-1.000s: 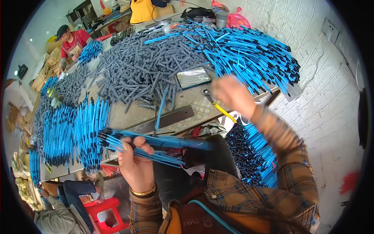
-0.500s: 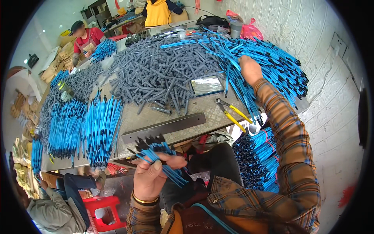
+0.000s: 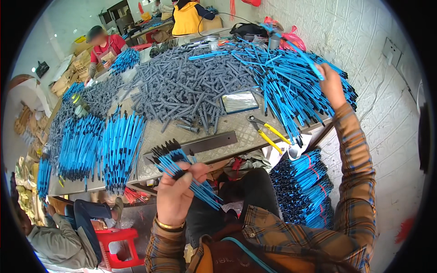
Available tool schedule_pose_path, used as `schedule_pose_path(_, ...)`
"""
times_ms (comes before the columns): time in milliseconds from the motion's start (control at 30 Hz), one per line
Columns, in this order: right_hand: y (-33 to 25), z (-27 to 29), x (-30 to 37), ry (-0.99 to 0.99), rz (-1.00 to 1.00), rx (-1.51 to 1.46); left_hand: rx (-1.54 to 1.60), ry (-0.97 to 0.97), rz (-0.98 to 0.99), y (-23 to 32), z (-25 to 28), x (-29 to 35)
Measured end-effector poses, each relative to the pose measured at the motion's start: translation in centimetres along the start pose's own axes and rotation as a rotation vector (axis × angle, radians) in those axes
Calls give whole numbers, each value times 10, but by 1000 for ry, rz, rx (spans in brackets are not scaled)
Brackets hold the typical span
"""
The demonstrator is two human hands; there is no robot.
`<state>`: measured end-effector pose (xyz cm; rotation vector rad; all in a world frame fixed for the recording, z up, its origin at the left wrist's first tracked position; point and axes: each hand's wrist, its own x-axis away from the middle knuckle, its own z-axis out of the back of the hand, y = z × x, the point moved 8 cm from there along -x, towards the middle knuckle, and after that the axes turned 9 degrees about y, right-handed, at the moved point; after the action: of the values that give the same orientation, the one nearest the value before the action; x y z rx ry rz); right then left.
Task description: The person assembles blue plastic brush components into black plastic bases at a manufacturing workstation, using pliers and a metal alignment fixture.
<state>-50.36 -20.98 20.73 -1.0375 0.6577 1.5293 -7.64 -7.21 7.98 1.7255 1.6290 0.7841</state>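
Observation:
Over my lap, my left hand point(image 3: 176, 195) is closed around a bundle of thin blue rods with black tips point(image 3: 202, 189); the black ends fan out toward the table. My right hand point(image 3: 332, 86) is raised over the far right of the table, pinching the near end of blue rods point(image 3: 298, 43) that slant up and to the left. How many it holds is hard to tell. Below it spreads a big loose heap of the same blue black-tipped rods point(image 3: 291, 86). Between my hands, yellow-handled pliers point(image 3: 268, 132) lie at the table's front edge.
A heap of grey plastic plugs point(image 3: 182, 82) covers the middle of the table. A metal bar point(image 3: 205, 142) and a film-wrapped box point(image 3: 240, 102) lie nearer. Blue rod stacks point(image 3: 120, 150) stand left; tied bundles point(image 3: 305, 186) sit below right. Co-workers point(image 3: 107, 48) are at the far left.
My right hand has moved up and to the right, lifting blue rods off the heap. My left hand stays about where it was, its bundle turned slightly.

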Motion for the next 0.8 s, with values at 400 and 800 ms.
schedule_pose_path(400, -42, 58, 23, -7, -6, 66, 114, 109, 17, 3, 3, -13)
schedule_pose_path(800, -26, 50, 14, -59, -70, -92, 11, 6, 8, -1, -4, -9)
